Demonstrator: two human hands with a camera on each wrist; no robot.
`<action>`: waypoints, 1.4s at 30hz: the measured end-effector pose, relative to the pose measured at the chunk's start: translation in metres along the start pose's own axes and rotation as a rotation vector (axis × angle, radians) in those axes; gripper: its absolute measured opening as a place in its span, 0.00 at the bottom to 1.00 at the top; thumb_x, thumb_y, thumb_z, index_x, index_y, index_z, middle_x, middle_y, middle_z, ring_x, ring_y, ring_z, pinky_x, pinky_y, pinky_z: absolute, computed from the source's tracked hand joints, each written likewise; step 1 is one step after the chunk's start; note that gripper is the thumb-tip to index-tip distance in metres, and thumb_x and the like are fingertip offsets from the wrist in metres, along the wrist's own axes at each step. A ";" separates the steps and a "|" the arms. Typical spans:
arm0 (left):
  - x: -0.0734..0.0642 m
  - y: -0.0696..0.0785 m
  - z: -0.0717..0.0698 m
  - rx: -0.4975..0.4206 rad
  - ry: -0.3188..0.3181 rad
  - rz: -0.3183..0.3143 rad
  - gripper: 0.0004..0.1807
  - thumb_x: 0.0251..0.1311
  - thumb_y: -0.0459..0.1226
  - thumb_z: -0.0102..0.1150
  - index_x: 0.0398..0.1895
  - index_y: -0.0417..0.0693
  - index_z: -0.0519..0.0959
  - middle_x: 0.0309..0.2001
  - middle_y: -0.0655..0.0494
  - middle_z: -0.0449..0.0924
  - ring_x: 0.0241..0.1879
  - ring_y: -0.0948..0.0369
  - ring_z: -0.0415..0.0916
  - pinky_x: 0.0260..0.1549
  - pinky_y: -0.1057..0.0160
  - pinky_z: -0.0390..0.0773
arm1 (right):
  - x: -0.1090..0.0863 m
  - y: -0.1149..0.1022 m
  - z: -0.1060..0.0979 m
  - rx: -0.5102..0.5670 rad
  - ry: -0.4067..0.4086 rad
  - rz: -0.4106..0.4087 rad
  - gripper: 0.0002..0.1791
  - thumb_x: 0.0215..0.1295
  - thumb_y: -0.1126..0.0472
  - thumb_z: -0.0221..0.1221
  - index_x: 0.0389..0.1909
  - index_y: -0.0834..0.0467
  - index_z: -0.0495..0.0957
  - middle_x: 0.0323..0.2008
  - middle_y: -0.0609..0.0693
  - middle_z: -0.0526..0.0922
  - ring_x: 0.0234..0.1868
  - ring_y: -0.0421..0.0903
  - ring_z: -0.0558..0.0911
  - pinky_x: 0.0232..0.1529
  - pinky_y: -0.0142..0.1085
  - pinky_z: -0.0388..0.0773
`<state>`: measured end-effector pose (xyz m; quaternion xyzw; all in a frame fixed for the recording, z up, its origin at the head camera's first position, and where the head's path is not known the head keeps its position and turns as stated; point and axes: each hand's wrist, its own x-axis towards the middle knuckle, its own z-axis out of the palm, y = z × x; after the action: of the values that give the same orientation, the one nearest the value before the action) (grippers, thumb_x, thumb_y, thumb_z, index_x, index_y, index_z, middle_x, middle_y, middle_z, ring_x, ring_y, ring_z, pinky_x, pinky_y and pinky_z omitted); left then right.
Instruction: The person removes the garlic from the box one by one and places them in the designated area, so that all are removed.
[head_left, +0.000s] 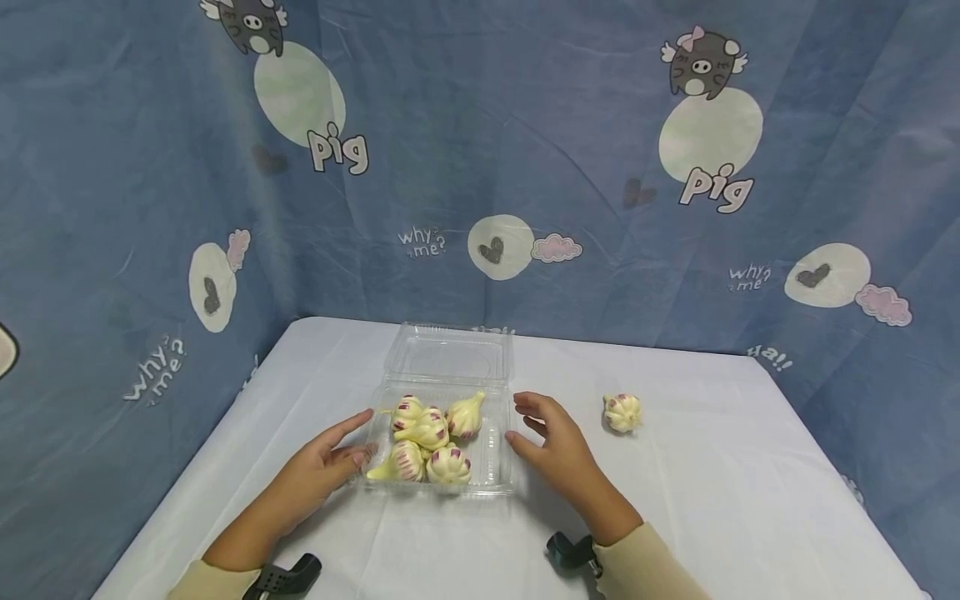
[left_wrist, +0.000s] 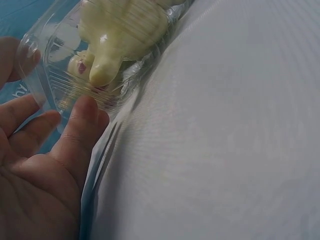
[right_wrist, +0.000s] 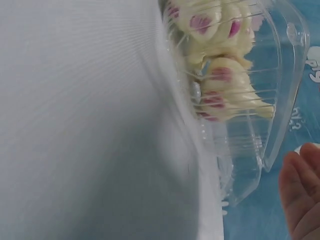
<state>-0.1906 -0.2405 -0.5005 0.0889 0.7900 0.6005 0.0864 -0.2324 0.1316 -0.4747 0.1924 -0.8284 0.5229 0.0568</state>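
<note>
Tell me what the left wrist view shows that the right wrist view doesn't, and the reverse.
Only the left wrist view: the left hand, its thumb at the side of the clear box.
Only the right wrist view: the right hand, pictured with a gap to the box.
Both: the box, garlic inside, white cloth and blue cloth.

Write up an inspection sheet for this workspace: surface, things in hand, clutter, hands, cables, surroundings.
Surface: white-covered table.
Job's things: clear plastic box, lid open at the back; at least five garlic bulbs inside; another bulb on the table, right of the box.
Clutter: nothing seen.
Hands: left hand at the box's left edge; right hand beside its right edge.
Cables: nothing seen.
Surroundings: blue pig-print curtain.
</note>
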 end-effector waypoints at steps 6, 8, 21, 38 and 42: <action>-0.001 0.000 -0.002 -0.007 -0.009 0.008 0.40 0.76 0.42 0.61 0.84 0.52 0.55 0.79 0.33 0.58 0.74 0.39 0.66 0.60 0.65 0.77 | 0.005 -0.004 0.005 0.004 -0.019 -0.014 0.30 0.66 0.67 0.70 0.68 0.62 0.73 0.66 0.62 0.77 0.67 0.62 0.78 0.67 0.51 0.76; -0.001 0.000 -0.002 -0.003 -0.008 0.011 0.40 0.76 0.43 0.61 0.84 0.52 0.55 0.79 0.34 0.57 0.74 0.39 0.66 0.59 0.66 0.77 | 0.007 -0.005 0.007 0.004 -0.026 -0.014 0.31 0.66 0.65 0.70 0.69 0.61 0.72 0.67 0.60 0.76 0.68 0.63 0.77 0.67 0.52 0.75; 0.000 0.002 -0.002 -0.001 -0.010 0.008 0.39 0.75 0.41 0.61 0.84 0.52 0.56 0.78 0.34 0.61 0.73 0.41 0.67 0.59 0.67 0.77 | 0.015 -0.011 0.019 -0.068 -0.045 -0.056 0.32 0.67 0.66 0.70 0.70 0.65 0.71 0.67 0.64 0.75 0.69 0.63 0.76 0.68 0.50 0.74; 0.000 0.000 -0.001 -0.019 -0.007 0.044 0.40 0.75 0.43 0.62 0.84 0.51 0.56 0.83 0.38 0.47 0.74 0.39 0.64 0.59 0.71 0.75 | 0.029 -0.016 0.028 -0.309 -0.132 -0.056 0.34 0.69 0.54 0.70 0.74 0.51 0.71 0.72 0.50 0.74 0.71 0.53 0.75 0.68 0.52 0.74; -0.001 0.000 -0.001 -0.015 -0.009 0.044 0.40 0.75 0.43 0.62 0.84 0.49 0.55 0.82 0.36 0.49 0.74 0.38 0.65 0.59 0.70 0.75 | 0.031 -0.016 0.032 -0.321 -0.137 -0.061 0.34 0.69 0.53 0.70 0.74 0.52 0.71 0.72 0.51 0.73 0.74 0.51 0.72 0.72 0.52 0.71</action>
<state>-0.1903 -0.2417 -0.5003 0.1084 0.7828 0.6078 0.0774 -0.2514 0.0895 -0.4662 0.2412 -0.8970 0.3677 0.0462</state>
